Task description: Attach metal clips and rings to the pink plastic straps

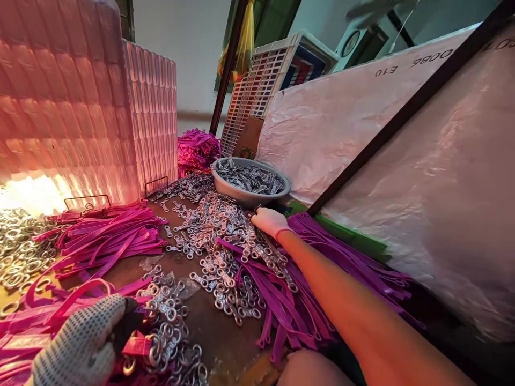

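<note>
Head view, right hand (pixel 270 222) outstretched at metal pieces (pixel 221 222); left hand (pixel 82 338) curled low; both grips unclear

The brown surface (pixel 231 343) carries a spread heap of silver metal links (pixel 219 220) across its middle, with a grey basin (pixel 237 194) at the heap's far side. Magenta straps (pixel 116 236) lie bundled to the left, purple straps (pixel 285 313) to the right. Metal rings (pixel 22 241) pile at the far left, and ringed metal pieces (pixel 171 311) cluster in front.

Shiny metal links (pixel 219 222), glossy pink straps (pixel 115 236), rough knit glove (pixel 78 335), wrinkled plastic wrap (pixel 434 203)
</note>
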Demonstrator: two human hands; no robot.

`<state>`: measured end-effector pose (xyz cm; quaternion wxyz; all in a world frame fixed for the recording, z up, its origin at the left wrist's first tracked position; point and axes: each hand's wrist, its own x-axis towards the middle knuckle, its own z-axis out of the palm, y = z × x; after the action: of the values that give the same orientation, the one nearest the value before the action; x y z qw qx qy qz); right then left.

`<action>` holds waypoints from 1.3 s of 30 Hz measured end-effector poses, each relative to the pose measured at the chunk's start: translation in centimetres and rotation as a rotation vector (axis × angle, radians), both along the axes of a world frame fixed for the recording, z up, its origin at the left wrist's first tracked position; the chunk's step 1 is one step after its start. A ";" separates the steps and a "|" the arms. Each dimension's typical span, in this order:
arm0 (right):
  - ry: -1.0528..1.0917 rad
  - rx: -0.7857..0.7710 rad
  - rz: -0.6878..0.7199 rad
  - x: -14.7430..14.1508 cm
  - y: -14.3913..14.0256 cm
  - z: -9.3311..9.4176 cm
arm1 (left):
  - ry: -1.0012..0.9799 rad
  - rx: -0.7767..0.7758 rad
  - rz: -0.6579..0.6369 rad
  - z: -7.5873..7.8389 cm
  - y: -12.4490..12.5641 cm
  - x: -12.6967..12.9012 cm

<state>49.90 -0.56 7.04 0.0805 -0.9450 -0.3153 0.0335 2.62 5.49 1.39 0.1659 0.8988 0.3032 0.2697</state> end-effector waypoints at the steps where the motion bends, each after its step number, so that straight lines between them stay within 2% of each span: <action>1: 0.008 -0.024 0.004 0.5 0.7 -0.3 | 0.006 -0.009 -0.018 0.1 -0.2 0.5; 4: -0.005 -0.055 0.009 0.7 2.0 -1.4 | 0.041 -0.077 -0.041 0.9 -0.9 1.9; 8: -0.024 -0.017 0.003 -0.9 1.4 -1.5 | 0.172 -0.268 -0.034 2.7 -1.6 3.4; 12: -0.063 0.224 0.094 -3.6 0.2 -0.2 | 0.161 -0.454 -0.042 3.7 -1.7 3.9; 15: -0.016 0.422 0.195 -7.9 -0.1 0.0 | 0.129 -0.515 -0.024 3.6 -1.7 3.8; 18: 0.206 0.449 0.487 -14.5 -1.0 -0.9 | 0.127 -0.523 -0.034 3.3 -2.0 3.6; 20: 0.356 0.443 0.882 -19.1 -2.1 -1.5 | 0.131 -0.519 -0.073 3.2 -2.1 3.5; 21: 0.335 0.388 1.027 -21.2 -2.7 -1.8 | 0.130 -0.505 -0.094 3.1 -2.2 3.4; 24: 0.105 0.147 1.183 -25.5 -4.2 -1.6 | 0.133 -0.451 -0.134 3.3 -2.2 3.1; 26: -0.048 0.017 1.207 -26.7 -4.6 -1.1 | 0.133 -0.482 -0.155 3.6 -2.1 2.9; 28: -0.153 -0.035 1.237 -27.1 -4.7 -0.5 | 0.116 -0.589 -0.178 4.2 -1.9 2.5; 30: -0.189 -0.039 1.287 -27.1 -4.8 -0.1 | 0.087 -0.710 -0.186 4.8 -1.8 2.1; 32: -0.121 -0.022 1.310 -27.1 -4.9 0.0 | 0.029 -0.805 -0.179 5.2 -1.8 1.6; 34: 0.018 -0.013 1.249 -27.3 -5.1 -0.4 | -0.061 -0.900 -0.150 5.3 -1.8 1.2; 36: 0.099 0.028 1.129 -27.7 -5.3 -1.1 | -0.143 -1.017 -0.101 5.2 -2.0 1.0; 39: 0.067 0.190 1.009 -28.4 -5.4 -2.4 | -0.191 -1.122 -0.040 5.1 -2.6 1.0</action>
<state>21.54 -5.95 4.67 0.1500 -0.6622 -0.7309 0.0693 3.60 2.87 6.53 0.6496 0.6503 0.3665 0.1444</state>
